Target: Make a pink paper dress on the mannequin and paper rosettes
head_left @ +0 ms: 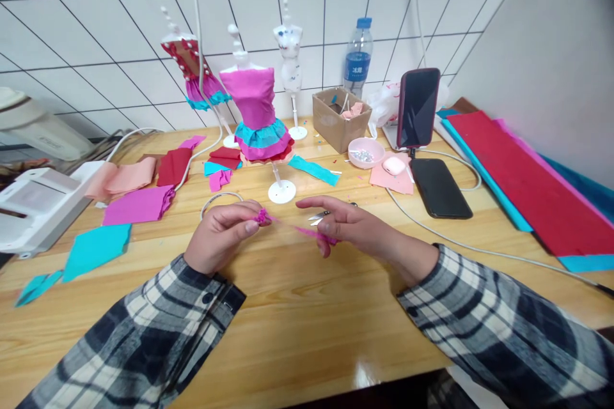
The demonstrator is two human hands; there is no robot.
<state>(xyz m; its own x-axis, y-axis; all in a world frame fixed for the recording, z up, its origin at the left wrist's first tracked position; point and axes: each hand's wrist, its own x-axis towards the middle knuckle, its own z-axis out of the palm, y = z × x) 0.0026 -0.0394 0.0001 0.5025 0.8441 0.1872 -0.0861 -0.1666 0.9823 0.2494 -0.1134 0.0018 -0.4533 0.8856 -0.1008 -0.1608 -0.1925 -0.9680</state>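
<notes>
The left hand [221, 230], in a black-and-white plaid sleeve, is pinching the bunched end of a thin magenta crepe-paper strip [262, 216] between thumb and fingertips. The strip is stretching across to the right hand [359, 223], whose index finger is pointing out straight while the other end is lying at the thumb and lower fingers; how firmly they are gripping it, I cannot tell. Both hands are hovering over a glossy light-wood desk [336, 339]. Small silver scissors [317, 216] are lying just beyond the right fingers, partly hidden. Behind the strip, a white miniature dress form in a magenta paper dress with a turquoise ruffle [261, 134] is standing upright, and a pink round bowl [365, 164] is holding silvery bits near a brown cardboard box [330, 126].
</notes>
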